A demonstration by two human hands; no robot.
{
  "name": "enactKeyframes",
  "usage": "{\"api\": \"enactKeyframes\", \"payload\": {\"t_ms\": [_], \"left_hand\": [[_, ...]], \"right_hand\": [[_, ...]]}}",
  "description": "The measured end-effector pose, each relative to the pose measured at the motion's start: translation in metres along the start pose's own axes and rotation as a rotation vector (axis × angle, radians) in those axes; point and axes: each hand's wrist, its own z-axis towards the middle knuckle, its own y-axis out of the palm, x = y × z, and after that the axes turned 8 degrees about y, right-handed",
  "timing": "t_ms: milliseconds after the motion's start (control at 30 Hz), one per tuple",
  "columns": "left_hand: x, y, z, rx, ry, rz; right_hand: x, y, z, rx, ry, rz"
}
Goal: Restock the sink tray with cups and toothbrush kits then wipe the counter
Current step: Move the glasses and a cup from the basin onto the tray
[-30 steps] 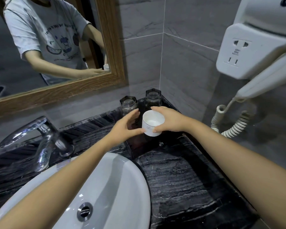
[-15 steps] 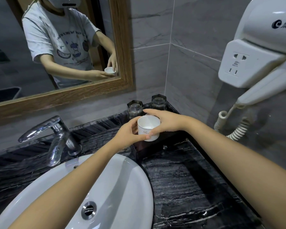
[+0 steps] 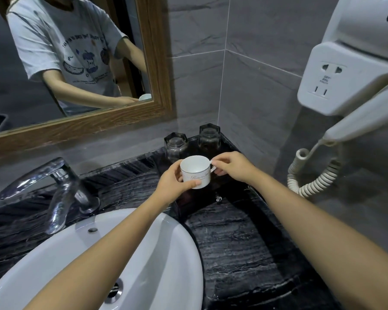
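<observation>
A white ceramic cup (image 3: 196, 173) with script lettering is held upright above the black tray (image 3: 227, 193) in the counter's far right corner. My left hand (image 3: 171, 183) grips the cup's body from the left and below. The cup's handle is pinched by my right hand (image 3: 232, 165) on the right side. Two dark glass tumblers (image 3: 175, 145) (image 3: 208, 137) stand upside down at the back of the tray. No toothbrush kit is in view.
A white basin (image 3: 143, 265) and chrome faucet (image 3: 56, 189) lie left of the tray. Black marble counter (image 3: 255, 253) runs along the right. A wall hair dryer (image 3: 356, 74) with coiled cord (image 3: 311, 175) hangs on the right wall. The mirror (image 3: 65, 63) shows a person.
The cup has turned so its lettering faces me and its handle points right. My right hand went from gripping the rim to pinching the handle. The camera view has shifted.
</observation>
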Motion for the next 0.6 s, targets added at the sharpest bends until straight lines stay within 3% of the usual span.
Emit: {"api": "enactKeyframes", "payload": {"t_ms": [300, 600], "left_hand": [[-0.013, 0.039, 0.043, 0.007, 0.037, 0.139], [-0.022, 0.07, 0.078, 0.027, 0.041, 0.248]], "right_hand": [[0.03, -0.01, 0.031, 0.254, 0.173, 0.328], [0.053, -0.016, 0.06, 0.457, 0.314, 0.376]]}}
